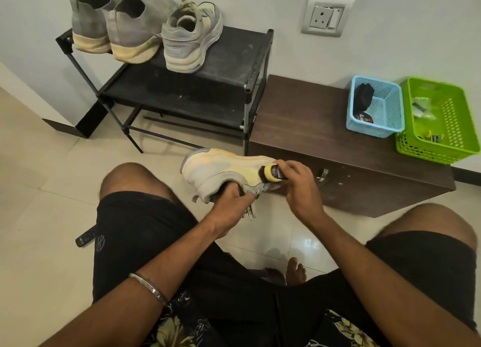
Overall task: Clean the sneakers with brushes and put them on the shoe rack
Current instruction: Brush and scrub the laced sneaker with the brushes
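A grey and yellow sneaker [221, 170] lies on its side above the floor between my knees. My left hand [229, 206] grips it at the opening, fingers tucked inside. My right hand [296, 185] holds a small yellow brush [269, 173] whose dark bristles press against the shoe's side near the toe. The black shoe rack [234, 57] stands against the wall. On its top shelf sit the matching sneaker [191, 38] and a pair of grey knit sneakers [114, 26].
A low brown cabinet [312, 127] stands right of the rack, carrying a blue basket [385, 112] with a black item and a green basket [447, 127] with small things. A wall socket [326, 14] is above. A black remote [84, 238] lies on the tiled floor by my left thigh.
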